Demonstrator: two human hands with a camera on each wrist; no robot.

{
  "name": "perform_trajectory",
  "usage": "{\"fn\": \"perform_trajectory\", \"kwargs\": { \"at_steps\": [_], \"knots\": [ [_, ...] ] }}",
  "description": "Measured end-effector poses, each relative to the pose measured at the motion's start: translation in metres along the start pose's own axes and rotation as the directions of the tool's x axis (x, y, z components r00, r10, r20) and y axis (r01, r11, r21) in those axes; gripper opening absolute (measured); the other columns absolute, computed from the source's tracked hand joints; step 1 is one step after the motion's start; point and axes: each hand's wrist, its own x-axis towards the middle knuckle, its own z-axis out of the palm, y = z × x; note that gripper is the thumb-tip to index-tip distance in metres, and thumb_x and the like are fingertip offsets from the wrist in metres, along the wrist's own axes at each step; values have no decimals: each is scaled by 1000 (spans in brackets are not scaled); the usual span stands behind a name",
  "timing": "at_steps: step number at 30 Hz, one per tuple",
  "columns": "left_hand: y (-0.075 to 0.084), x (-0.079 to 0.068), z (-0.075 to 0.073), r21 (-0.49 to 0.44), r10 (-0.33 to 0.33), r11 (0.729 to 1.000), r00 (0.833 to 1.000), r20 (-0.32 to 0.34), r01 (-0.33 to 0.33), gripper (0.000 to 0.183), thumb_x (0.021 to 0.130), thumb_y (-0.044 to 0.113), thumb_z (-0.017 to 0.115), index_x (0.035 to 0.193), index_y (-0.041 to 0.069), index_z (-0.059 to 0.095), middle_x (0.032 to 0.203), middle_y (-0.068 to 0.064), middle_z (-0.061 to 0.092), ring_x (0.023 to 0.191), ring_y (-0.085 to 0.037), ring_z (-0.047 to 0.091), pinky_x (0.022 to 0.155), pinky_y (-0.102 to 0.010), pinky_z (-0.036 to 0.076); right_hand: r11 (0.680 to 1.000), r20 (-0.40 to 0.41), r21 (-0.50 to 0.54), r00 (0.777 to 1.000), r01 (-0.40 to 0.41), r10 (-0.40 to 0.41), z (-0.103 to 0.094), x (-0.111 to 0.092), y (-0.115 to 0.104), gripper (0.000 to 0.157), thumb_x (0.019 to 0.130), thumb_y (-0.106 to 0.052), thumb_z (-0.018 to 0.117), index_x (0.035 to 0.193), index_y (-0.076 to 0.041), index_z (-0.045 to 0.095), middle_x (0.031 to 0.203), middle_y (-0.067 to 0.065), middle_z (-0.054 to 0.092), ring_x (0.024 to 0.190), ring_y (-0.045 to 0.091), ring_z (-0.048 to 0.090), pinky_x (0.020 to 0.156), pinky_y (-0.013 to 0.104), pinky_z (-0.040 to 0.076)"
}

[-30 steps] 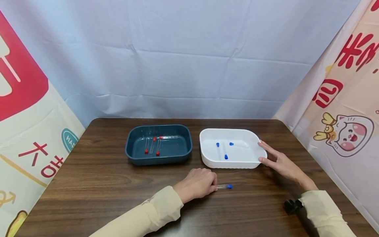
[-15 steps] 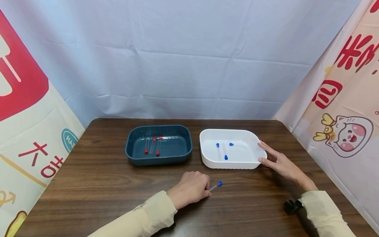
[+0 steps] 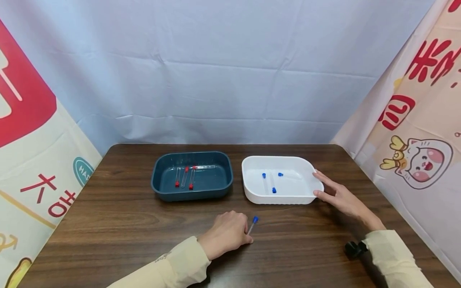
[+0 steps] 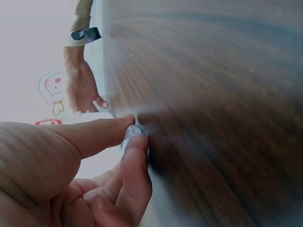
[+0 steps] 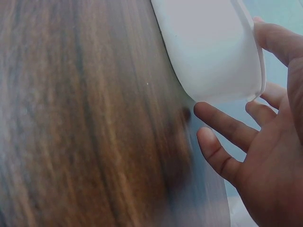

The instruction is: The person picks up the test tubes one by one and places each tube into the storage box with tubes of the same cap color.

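Observation:
My left hand (image 3: 227, 233) pinches a clear test tube with a blue cap (image 3: 255, 220), low over the table in front of the two basins. The capped end points away and slightly right. In the left wrist view the tube's rounded end (image 4: 134, 132) shows between thumb and finger. At the right end of the white basin (image 3: 279, 199), my right hand (image 3: 341, 197) rests its spread, fairly straight fingers against the wall. Inside that basin lie 3 blue-capped tubes (image 3: 274, 190). To its left, a dark teal basin (image 3: 194, 195) holds several red-capped tubes (image 3: 191, 186).
The wooden table (image 3: 119, 224) has its back edge against a pale cloth (image 3: 223, 100). Printed cloths hang at both sides. A black wrist device (image 3: 354, 250) sits by my right sleeve.
My left hand has drawn left and slightly nearer. The pinched tube has swung from pointing right to pointing away from me. The right hand stays on the white basin.

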Motion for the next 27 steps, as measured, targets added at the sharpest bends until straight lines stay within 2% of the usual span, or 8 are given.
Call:
{"fn": "perform_trajectory", "kwargs": {
  "at_steps": [6,9,12,15,20,23,27],
  "knots": [
    [-1,-3,2,-64,-16,998,1000,-3,16,36,84,29,86,60,21,61,60,11,54,58,-9,50,53,-31,43,1000,3,-1,1000,4,-4,0,0,1,72,101,-22,69,163,-16,34,169,10,24,153,31,22,103,7,19],
    [-1,-5,2,-82,-25,996,1000,3,25,40,86,29,85,56,19,59,56,8,52,54,-10,48,50,-30,40,1000,3,-3,1000,2,-2,1,0,1,72,101,-22,69,163,-16,34,169,10,24,153,31,22,104,8,20],
    [1,-7,1,-98,-51,994,998,24,53,41,87,34,84,60,18,59,57,6,52,54,-11,48,50,-29,38,1000,3,-5,1000,-4,4,1,0,1,72,101,-23,69,163,-16,33,169,9,23,153,34,22,106,10,21],
    [1,-8,-2,-84,-70,994,997,39,73,38,87,42,83,69,18,59,63,5,53,58,-12,49,54,-30,40,1000,5,-3,1000,-9,9,1,0,1,72,101,-23,69,163,-17,33,169,9,23,152,38,23,108,13,22],
    [-2,-7,-7,3,-49,999,998,24,49,38,84,48,84,88,16,65,72,5,57,65,-12,52,63,-35,45,1000,5,5,1000,-6,6,1,1,1,72,101,-22,69,164,-17,33,169,9,23,152,40,22,108,12,21],
    [-6,-5,-11,22,-6,1000,1000,25,5,44,82,47,86,104,13,68,84,4,62,74,-12,56,69,-36,50,1000,5,4,1000,0,0,1,1,1,72,101,-22,69,164,-17,33,169,10,23,153,38,22,104,7,19],
    [-14,-1,-15,39,84,996,996,44,-86,63,82,45,88,128,10,64,109,0,63,99,-15,60,92,-36,53,1000,0,2,1000,14,-14,1,1,1,72,101,-20,70,163,-15,34,169,11,23,153,33,22,100,3,18]
  ]
}}
